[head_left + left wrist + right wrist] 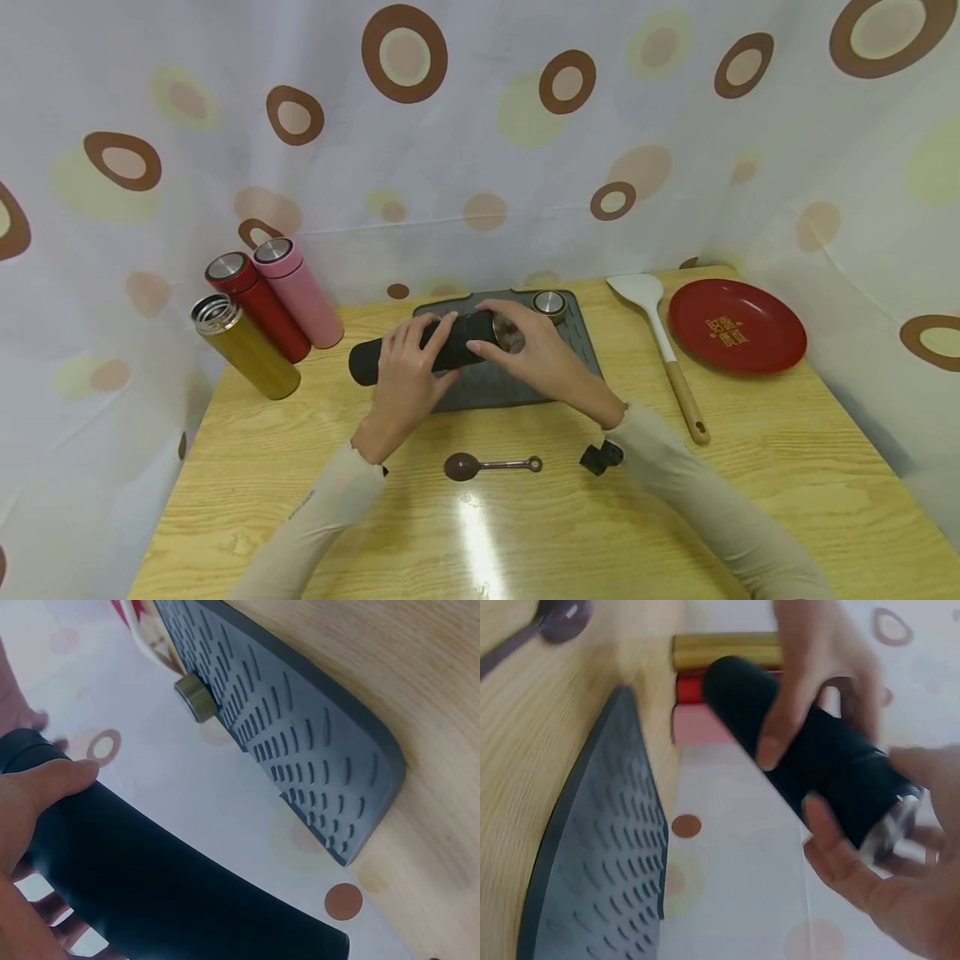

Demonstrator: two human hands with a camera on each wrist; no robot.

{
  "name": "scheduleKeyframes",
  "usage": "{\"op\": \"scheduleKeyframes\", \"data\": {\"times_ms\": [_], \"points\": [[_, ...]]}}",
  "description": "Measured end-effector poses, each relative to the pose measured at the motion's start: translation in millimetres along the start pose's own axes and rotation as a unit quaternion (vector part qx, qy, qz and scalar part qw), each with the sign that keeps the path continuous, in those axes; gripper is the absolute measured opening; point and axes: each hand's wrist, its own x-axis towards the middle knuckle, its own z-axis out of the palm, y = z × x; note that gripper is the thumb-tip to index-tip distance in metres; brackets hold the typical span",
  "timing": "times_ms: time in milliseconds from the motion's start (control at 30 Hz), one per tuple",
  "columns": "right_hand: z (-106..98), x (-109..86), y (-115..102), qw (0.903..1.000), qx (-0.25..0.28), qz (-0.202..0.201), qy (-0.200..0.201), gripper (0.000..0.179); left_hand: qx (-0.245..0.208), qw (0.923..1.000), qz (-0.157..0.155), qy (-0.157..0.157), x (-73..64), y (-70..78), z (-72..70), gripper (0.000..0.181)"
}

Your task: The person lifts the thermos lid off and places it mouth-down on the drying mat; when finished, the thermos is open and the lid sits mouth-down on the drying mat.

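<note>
A black thermos bottle point(366, 362) is held tilted above a grey ridged mat point(480, 393). My left hand point(411, 360) grips its body, thumb and fingers on either side, as the left wrist view also shows of the bottle point(172, 862). At its other end, my right hand point(542, 350) pinches the black lid point(482, 327), whose shiny metal top point(891, 829) faces the right palm. On the mat's back right part stands a gold lid point(550, 305) with a silver top. A gold thermos point(255, 352) without a lid stands at the left.
A red thermos point(262, 304) and a pink thermos point(303, 293), both lidded, stand beside the gold one. A brown spoon point(462, 467) lies in front of the mat. Rightward are a white spatula point(660, 329) with a wooden handle, a red plate point(738, 325) and a small black object point(600, 457).
</note>
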Motion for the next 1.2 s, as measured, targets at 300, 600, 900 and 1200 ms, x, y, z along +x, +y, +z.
{"op": "scheduleKeyframes", "data": {"times_ms": [300, 600, 900, 1200], "points": [[-10.2, -0.6, 6.2, 0.9916, -0.013, -0.114, -0.059, 0.054, -0.017, 0.9998, -0.012, -0.002, -2.9, -2.5, -2.5, 0.085], [-12.5, 0.3, 5.5, 0.9908, 0.005, -0.13, -0.036, 0.067, -0.015, 0.9998, -0.009, 0.002, -3.8, -0.5, -2.8, 0.088], [-8.1, -2.5, 3.7, 0.999, -0.043, -0.004, -0.013, 0.073, -0.026, 0.9996, -0.007, 0.0, -3.4, 2.7, 0.8, 0.089], [-2.4, -2.7, 5.7, 0.9986, 0.033, -0.038, -0.017, 0.06, -0.016, 0.9998, -0.013, -0.001, -3.9, 0.0, -1.1, 0.088]]}}
